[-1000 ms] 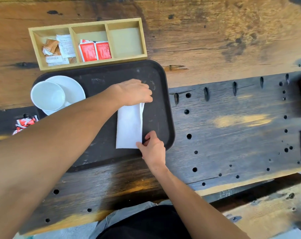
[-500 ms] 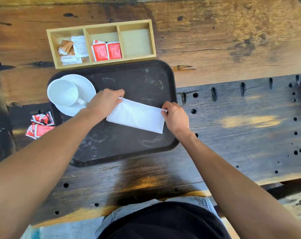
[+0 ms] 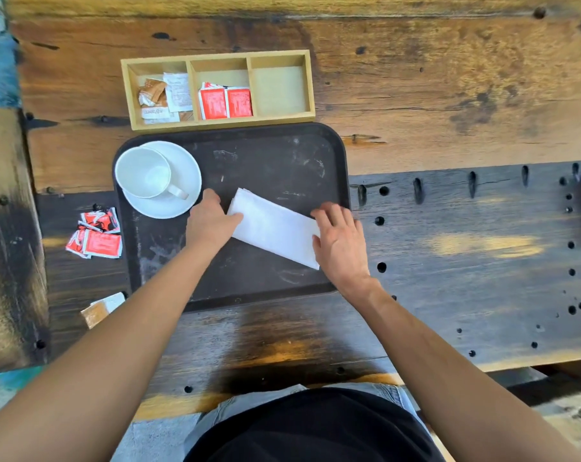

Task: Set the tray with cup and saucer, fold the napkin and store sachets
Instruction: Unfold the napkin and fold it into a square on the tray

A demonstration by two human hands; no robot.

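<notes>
A folded white napkin (image 3: pixel 275 228) lies slantwise on the dark tray (image 3: pixel 265 161), towards its right side. My left hand (image 3: pixel 210 221) pinches the napkin's left end with curled fingers. My right hand (image 3: pixel 340 241) lies flat over its right end, fingers spread. A white cup (image 3: pixel 144 173) stands on a white saucer (image 3: pixel 185 168) in the tray's far left corner. Beyond the tray sits a wooden organizer (image 3: pixel 279 90): brown and white sachets (image 3: pixel 164 96) fill its left compartment, red sachets (image 3: pixel 225 102) its middle one, and the right one holds nothing.
Loose red sachets (image 3: pixel 97 235) lie on the wooden table (image 3: pixel 449 95) left of the tray. A brown sachet (image 3: pixel 100 308) lies nearer me, beside my left forearm. The dark bench board (image 3: pixel 465 278) on the right has many holes.
The napkin was turned from lengthwise to crosswise on the tray. My right hand went from pinching its corner to lying flat with fingers spread. My left hand slid to the left end.
</notes>
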